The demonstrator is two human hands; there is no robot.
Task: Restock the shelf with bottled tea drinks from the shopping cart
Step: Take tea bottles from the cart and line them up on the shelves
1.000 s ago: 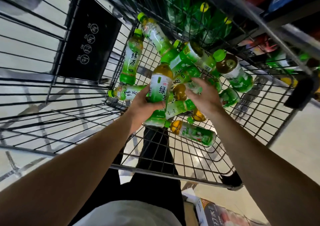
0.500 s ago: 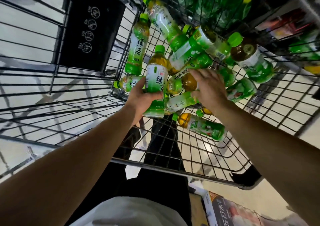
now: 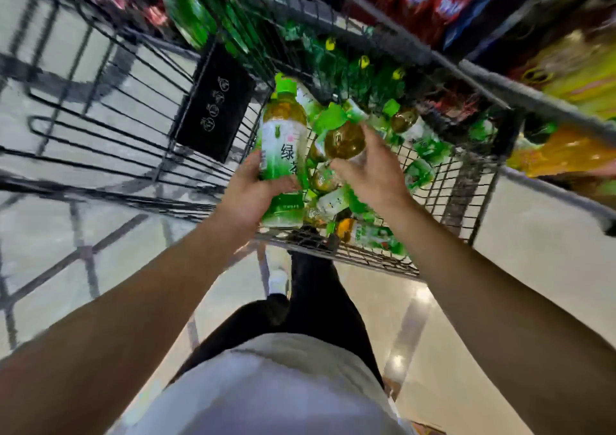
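Shop floor of pale glossy tile (image 3: 520,254) runs under a wire cart (image 3: 373,264), with a shelf (image 3: 500,78) of blurred red, blue and yellow packs along the upper right.

Head view: the person stands at the cart's near end, both bare arms reaching into the basket. The left hand (image 3: 248,194) grips the lower half of a green tea bottle (image 3: 283,148), fingers and thumb curled round the label. This bottle is upright, green cap at the top, raised above the heap. The right hand (image 3: 373,174) holds a second bottle (image 3: 343,139); fingers curl round its body, and its amber shoulder and green cap point up and left, toward the first bottle. The two bottles are just beside each other; contact cannot be determined.

Below the hands, more bottles (image 3: 366,231) lie jumbled on the basket floor, pointing various ways. A black plate (image 3: 213,104) with white symbols hangs on the cart's wire wall, left of the upright bottle. Dark trousers (image 3: 320,298) and a white shirt (image 3: 273,388) fill the lower centre. Motion blur softens most of the frame.
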